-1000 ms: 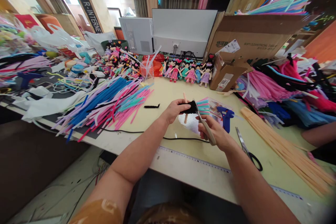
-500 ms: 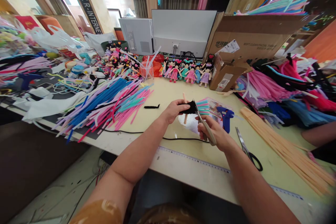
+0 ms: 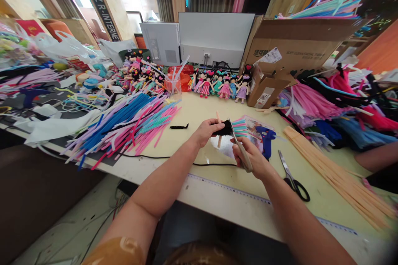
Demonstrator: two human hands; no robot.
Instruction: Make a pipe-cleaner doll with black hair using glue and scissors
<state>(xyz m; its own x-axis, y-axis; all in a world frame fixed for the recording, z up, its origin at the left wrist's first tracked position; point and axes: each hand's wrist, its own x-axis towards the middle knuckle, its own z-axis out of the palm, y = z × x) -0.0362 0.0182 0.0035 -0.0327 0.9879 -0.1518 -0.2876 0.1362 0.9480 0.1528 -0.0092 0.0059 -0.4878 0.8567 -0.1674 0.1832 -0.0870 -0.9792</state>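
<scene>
My left hand (image 3: 205,131) pinches a black fuzzy piece (image 3: 227,128), apparently made of pipe cleaners, at its left end. A peach pipe cleaner (image 3: 218,114) shows above and below the fingers; whether it is joined to the black piece I cannot tell. Scissors with beige handles (image 3: 244,156) are gripped in my right hand (image 3: 255,159), their blades against the right edge of the black piece. On the table to the left lies a short black pipe cleaner (image 3: 179,126), bent at one end. Pastel cut lengths (image 3: 240,127) fan out just behind the blades.
A blue glue gun (image 3: 266,140) and black-handled scissors (image 3: 294,180) lie to the right, beside peach pipe cleaners (image 3: 332,174). Coloured pipe cleaners (image 3: 124,122) are heaped left. Small dolls (image 3: 224,87) line up before a monitor (image 3: 216,35). A black cable (image 3: 214,164) and ruler (image 3: 228,189) run along the front.
My right hand and the scissors' handles have shifted slightly left. The left hand keeps its hold on the black piece, and the view has moved a little.
</scene>
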